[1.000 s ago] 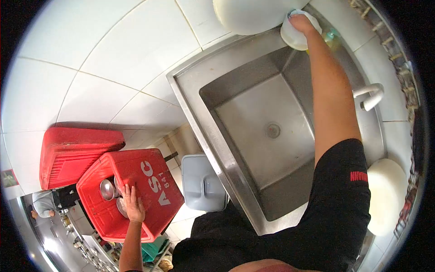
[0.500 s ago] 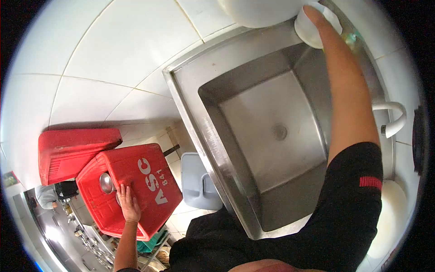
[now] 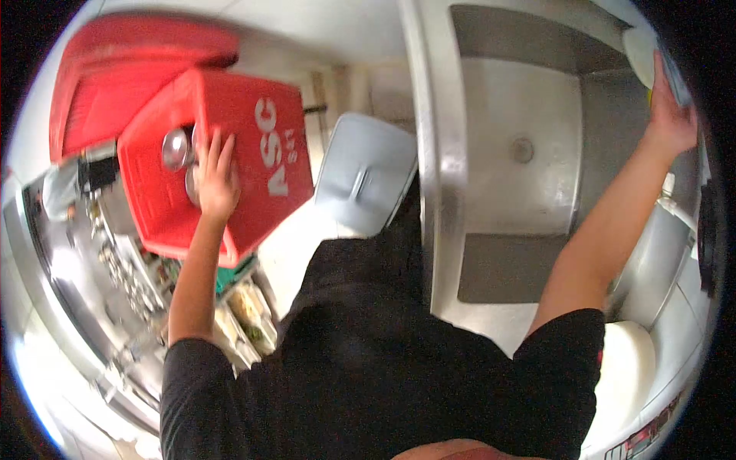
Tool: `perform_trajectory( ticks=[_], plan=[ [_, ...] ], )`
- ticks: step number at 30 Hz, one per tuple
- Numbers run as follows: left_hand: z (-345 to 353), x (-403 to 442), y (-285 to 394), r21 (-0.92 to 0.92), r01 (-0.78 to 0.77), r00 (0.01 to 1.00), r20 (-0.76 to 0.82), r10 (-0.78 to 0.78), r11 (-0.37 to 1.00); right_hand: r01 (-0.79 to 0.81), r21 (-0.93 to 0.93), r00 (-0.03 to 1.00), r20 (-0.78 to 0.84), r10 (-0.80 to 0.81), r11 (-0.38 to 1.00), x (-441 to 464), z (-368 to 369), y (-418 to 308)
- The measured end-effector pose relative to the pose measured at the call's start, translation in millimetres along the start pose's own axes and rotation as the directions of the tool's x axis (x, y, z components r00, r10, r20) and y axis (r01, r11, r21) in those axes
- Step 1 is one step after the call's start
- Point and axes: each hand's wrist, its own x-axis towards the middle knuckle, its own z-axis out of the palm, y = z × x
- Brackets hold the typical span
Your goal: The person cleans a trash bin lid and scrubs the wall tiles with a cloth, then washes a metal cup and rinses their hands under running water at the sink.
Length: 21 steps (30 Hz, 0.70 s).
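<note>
Red bin (image 3: 257, 130), with my left fingers (image 3: 215, 153) lying spread on it, is left of the sink (image 3: 521, 115); at the sink's right, my right fingers (image 3: 660, 84) touch a pale item (image 3: 673, 75), grip unclear.

**Upper-Limb Posture: Both Sides Extended**

Left hand (image 3: 218, 184): spread, back uppermost. The left fingers (image 3: 225, 151) extend forward, nearly straight, with narrow gaps between them. The left wrist (image 3: 214, 218) lies directly behind these fingers, close to straight; the left forearm (image 3: 193, 280) runs back from it toward the body.

Right hand (image 3: 675, 129): outstretched, well apart from the left fingers, on their right. From where I stand, one digit (image 3: 659, 80) points ahead; the others are too blurred to read. The right forearm (image 3: 602, 218) slants back and inward behind that digit.
</note>
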Motion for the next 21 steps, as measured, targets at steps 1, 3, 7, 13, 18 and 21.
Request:
perform_trajectory(
  ticks=[1,3,7,13,18,21],
  plan=[
    [0.6,-2.8,1.2,0.038,0.02,1.0,0.022,-0.021,0.999,-0.086,0.335,0.992,0.118,0.049,0.938,-20.2,4.4,13.5],
    [5.0,-6.5,-0.7,0.088,-0.006,1.0,-0.017,0.007,0.996,-0.296,0.814,0.943,0.332,0.018,0.5,-73.0,3.0,41.0],
    [10.4,-12.1,-6.1,-0.042,-0.098,0.989,-0.115,0.092,0.994,-0.415,0.857,0.909,0.381,0.167,0.305,-199.0,127.0,37.2],
    [43.5,-59.3,37.5,-0.405,-0.248,0.951,-0.276,0.141,0.88,-0.483,0.613,0.796,0.01,0.605,0.626,-368.2,264.5,-0.2],
    [139.0,-163.2,73.0,-0.644,-0.073,0.996,-0.086,0.022,0.762,-0.6,0.002,0.787,-0.175,0.591,0.8,-529.1,258.2,74.5],
    [185.5,-254.6,68.4,-0.682,0.085,0.995,0.098,-0.025,0.726,-0.514,-0.665,0.839,-0.258,0.48,0.541,-620.7,223.2,164.6]
  ],
)
